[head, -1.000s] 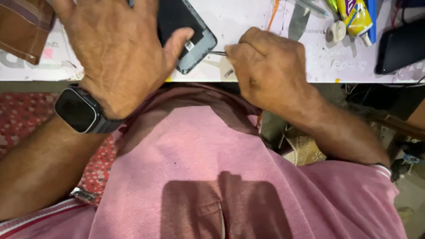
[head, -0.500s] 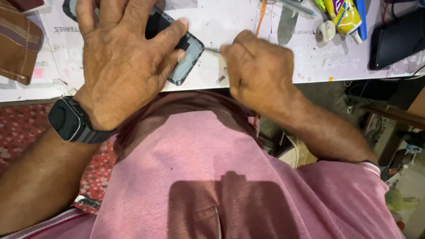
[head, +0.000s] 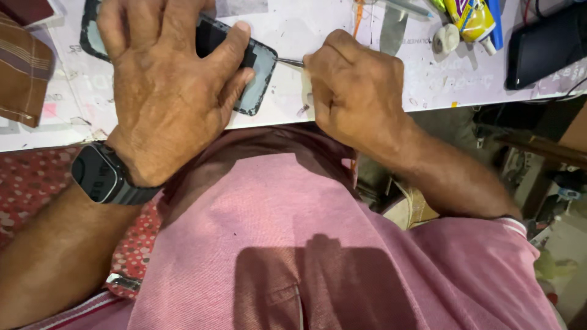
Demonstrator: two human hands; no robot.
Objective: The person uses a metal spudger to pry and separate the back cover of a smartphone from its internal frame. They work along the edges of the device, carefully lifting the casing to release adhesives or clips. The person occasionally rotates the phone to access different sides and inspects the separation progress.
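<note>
My left hand [head: 168, 85] lies flat over a dark phone [head: 254, 70] on the white work mat [head: 318, 30], pressing it down with the thumb along its right edge. A black smartwatch [head: 98, 174] sits on that wrist. My right hand [head: 351, 91] is closed in a fist around a thin metal tool [head: 290, 62], whose tip touches the phone's right corner. Most of the phone is hidden under my left hand.
A yellow glue tube [head: 468, 18] and a small white cap [head: 446, 38] lie at the mat's far right, beside another black device [head: 544, 46]. A brown checked cloth [head: 21, 70] rests at the left. My pink shirt [head: 306, 244] fills the lower view.
Both hands and the phone sit slightly lower and further left in view. The left hand now covers more of the phone. The tool stays at the phone's corner.
</note>
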